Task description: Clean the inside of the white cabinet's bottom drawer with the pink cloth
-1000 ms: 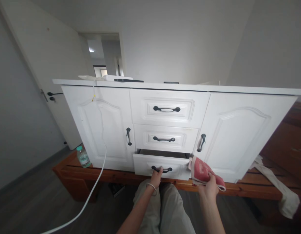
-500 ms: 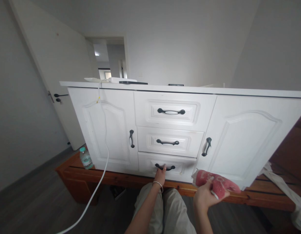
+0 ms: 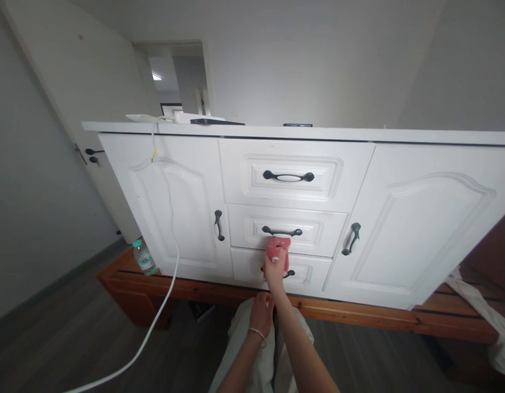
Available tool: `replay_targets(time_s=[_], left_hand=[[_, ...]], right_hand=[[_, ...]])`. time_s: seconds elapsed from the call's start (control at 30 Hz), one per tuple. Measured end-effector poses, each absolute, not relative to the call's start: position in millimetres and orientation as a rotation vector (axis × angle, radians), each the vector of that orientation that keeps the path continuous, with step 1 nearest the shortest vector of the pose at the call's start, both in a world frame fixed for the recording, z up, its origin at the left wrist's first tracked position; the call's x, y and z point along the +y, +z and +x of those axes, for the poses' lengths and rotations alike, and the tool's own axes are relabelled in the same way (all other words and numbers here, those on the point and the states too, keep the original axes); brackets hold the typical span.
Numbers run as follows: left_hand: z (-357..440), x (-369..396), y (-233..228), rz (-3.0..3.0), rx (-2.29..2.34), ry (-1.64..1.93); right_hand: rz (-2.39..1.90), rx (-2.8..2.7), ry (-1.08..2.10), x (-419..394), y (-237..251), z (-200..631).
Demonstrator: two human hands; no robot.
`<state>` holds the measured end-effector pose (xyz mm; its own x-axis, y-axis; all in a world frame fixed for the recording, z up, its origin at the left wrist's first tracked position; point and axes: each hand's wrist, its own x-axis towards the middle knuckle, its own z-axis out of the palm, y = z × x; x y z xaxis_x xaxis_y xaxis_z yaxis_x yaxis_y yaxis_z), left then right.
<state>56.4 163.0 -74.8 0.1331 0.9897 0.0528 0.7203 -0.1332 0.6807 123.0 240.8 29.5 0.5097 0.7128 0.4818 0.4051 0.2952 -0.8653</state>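
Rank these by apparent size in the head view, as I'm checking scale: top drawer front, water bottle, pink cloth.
1. top drawer front, clearly largest.
2. water bottle and pink cloth in the right hand look alike; unranked.

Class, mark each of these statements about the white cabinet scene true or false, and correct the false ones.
1. The right hand holds a pink cloth against the drawer fronts. True.
2. The bottom drawer stands pulled out. False: all three drawers are shut.
3. The left hand grips a drawer handle. False: it rests low by the person's lap, off the cabinet.
4. A water bottle stands on the wooden base by the cabinet's left end. True.
5. A white cable hangs down the left door. True.
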Motion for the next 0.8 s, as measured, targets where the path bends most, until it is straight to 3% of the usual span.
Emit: replay_targets(time_s=[0.13, 0.27, 0.53, 0.7, 0.8], left_hand=[[27, 109, -102, 1.893, 1.774, 0.701], [-14, 73, -127, 1.852, 1.739, 0.754], [-65, 34, -133, 1.671, 1.696, 0.922], [-52, 38, -112, 1.604, 1.644, 1.015], [-47, 41, -76, 1.569, 1.547, 1.109]], right_hand=[[-1.186, -1.691, 0.411, 247, 4, 66], [-1.286, -2.005, 0.493, 234, -37, 70], [-1.636, -1.670, 0.332, 178, -89, 221], [-1.397, -1.320, 0.461, 170, -63, 255], [-1.287, -0.997, 0.458, 172, -28, 251]])
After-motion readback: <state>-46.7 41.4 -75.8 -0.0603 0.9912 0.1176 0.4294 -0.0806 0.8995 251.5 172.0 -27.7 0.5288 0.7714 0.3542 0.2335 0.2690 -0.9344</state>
